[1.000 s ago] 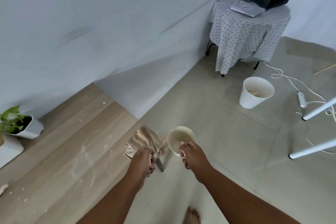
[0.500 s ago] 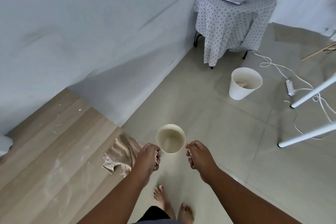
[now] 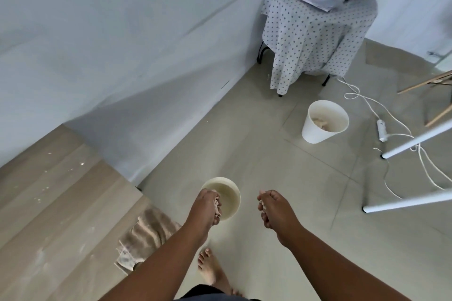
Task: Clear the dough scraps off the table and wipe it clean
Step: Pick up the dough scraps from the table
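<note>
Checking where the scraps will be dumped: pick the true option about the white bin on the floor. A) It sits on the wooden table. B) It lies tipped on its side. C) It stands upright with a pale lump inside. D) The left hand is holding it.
C: the white bin stands upright on the tiled floor near the cloth-covered stool, with a pale lump visible inside, away from both hands.

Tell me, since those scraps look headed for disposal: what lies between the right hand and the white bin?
Only bare floor tiles separate the right hand from the white bin, in the head view.
</note>
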